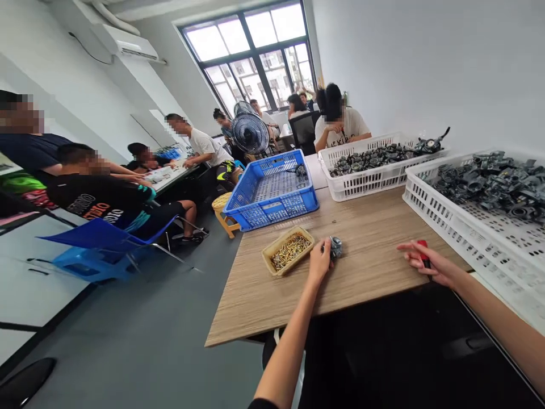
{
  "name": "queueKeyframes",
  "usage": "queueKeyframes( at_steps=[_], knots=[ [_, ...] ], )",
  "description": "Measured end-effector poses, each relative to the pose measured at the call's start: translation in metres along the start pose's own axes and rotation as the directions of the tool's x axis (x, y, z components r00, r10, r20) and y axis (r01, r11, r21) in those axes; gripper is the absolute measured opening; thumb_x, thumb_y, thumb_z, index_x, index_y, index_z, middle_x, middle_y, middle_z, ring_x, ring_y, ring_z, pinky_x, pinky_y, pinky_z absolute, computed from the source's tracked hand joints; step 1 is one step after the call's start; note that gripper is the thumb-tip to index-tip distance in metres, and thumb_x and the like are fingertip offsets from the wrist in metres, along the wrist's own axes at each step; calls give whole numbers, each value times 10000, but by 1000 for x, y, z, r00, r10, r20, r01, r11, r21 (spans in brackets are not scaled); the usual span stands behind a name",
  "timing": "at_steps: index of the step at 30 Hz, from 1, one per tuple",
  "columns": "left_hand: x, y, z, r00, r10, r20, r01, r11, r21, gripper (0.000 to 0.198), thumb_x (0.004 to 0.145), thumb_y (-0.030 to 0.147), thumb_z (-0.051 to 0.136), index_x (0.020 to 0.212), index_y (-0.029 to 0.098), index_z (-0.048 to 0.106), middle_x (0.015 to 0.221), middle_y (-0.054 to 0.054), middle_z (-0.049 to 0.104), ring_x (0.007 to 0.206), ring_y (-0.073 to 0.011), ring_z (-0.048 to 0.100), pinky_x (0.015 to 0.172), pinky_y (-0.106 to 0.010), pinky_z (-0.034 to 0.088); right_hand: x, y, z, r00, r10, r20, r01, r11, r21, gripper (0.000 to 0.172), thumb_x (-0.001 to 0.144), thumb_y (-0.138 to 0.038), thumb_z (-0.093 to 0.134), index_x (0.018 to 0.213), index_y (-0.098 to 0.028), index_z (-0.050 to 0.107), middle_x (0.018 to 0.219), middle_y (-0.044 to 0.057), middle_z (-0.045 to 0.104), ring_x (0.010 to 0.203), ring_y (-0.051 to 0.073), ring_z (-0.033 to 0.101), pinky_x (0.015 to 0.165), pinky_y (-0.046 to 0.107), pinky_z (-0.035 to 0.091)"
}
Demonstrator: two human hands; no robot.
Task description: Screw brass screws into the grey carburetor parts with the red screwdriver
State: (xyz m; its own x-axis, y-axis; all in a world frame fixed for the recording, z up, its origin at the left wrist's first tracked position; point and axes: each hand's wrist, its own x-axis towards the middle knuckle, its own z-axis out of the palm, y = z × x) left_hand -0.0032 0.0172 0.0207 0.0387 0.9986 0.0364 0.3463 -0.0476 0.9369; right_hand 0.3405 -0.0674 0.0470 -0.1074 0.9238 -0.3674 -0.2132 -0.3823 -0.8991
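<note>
My left hand (319, 261) rests on the wooden tabletop (366, 255) with its fingers against a small grey metal part (336, 247), which it seems to grip. My right hand (430, 262) lies farther right with a red-handled tool (424, 254), perhaps a screwdriver, held in its fingers. The tool's tip is hidden by the hand. Just left of my left hand, a small cardboard tray (288, 251) holds many brass-coloured screws.
Two white perforated crates (443, 201) (361, 183) of dark metal parts stand at the table's far right. A blue crate (272, 190) sits at the far end. Co-workers sit at tables beyond, near a standing fan (250, 133).
</note>
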Motion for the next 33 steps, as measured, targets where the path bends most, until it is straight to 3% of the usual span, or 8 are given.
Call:
queueKeyframes(
  at_steps=[3, 5, 7, 10, 14, 20, 27, 33],
  knots=[
    [-3, -1, 8, 997, 71, 5, -71, 997, 25, 746, 964, 822, 368, 973, 164, 719, 675, -22, 634, 475, -147, 568, 473, -267, 400, 14, 8, 25, 993, -116, -37, 102, 958, -269, 562, 820, -671, 795, 1098, -184, 768, 814, 53, 627, 514, 94, 414, 329, 180, 263],
    [-3, -2, 12, 991, 130, 16, -131, 990, 45, 712, 964, 800, 403, 969, 170, 734, 731, -44, 691, 591, -173, 632, 555, -273, 455, 31, 12, 54, 969, -248, -7, 216, 857, -468, 599, 789, -721, 769, 1063, -188, 762, 778, 53, 656, 541, 139, 517, 434, 250, 427],
    [-3, -3, 13, 985, 168, 27, -169, 984, 50, 663, 977, 760, 424, 974, 178, 741, 770, -56, 723, 683, -195, 671, 619, -280, 487, 48, 11, 90, 918, -391, 66, 344, 703, -622, 549, 826, -698, 718, 1087, -216, 753, 944, 102, 751, 780, 244, 690, 681, 352, 577],
    [-3, -6, 12, 977, 209, 31, -211, 977, 41, 576, 1000, 669, 439, 978, 179, 742, 814, -72, 752, 750, -215, 696, 684, -302, 510, 69, 5, 141, 867, -458, 193, 439, 524, -730, 457, 900, -625, 629, 1133, -242, 719, 1120, 122, 794, 1037, 320, 729, 950, 448, 555],
    [-3, -8, 12, 978, 208, -15, -208, 978, 30, 496, 1025, 540, 405, 948, 175, 731, 888, -113, 780, 827, -246, 720, 773, -346, 526, 85, -1, 171, 874, -430, 228, 411, 400, -819, 404, 946, -639, 536, 932, -248, 640, 865, 92, 772, 828, 294, 715, 785, 395, 530],
    [-3, -7, 19, 973, 224, -48, -225, 974, -32, 505, 1029, 567, 402, 952, 190, 729, 991, -133, 794, 926, -263, 719, 836, -354, 521, 90, -3, 160, 828, -514, 226, 396, 249, -884, 501, 922, -746, 470, 731, -283, 490, 679, 61, 673, 651, 258, 627, 668, 362, 462],
    [-3, -9, 21, 972, 184, -145, -201, 974, -107, 660, 1042, 713, 244, 813, 214, 610, 805, -88, 711, 772, -222, 637, 750, -330, 462, 59, -32, 157, 817, -497, 292, 379, 83, -921, 416, 893, -651, 496, 710, -279, 471, 735, 85, 696, 672, 256, 625, 676, 371, 470],
    [-2, -8, 22, 971, 200, -129, -213, 971, -103, 509, 1058, 593, 303, 797, 234, 552, 806, -75, 695, 779, -219, 638, 756, -327, 435, -3, -113, 88, 799, -555, 233, 275, -9, -961, 530, 903, -797, 493, 745, -295, 561, 739, 124, 678, 663, 277, 637, 682, 420, 468]
  ],
)
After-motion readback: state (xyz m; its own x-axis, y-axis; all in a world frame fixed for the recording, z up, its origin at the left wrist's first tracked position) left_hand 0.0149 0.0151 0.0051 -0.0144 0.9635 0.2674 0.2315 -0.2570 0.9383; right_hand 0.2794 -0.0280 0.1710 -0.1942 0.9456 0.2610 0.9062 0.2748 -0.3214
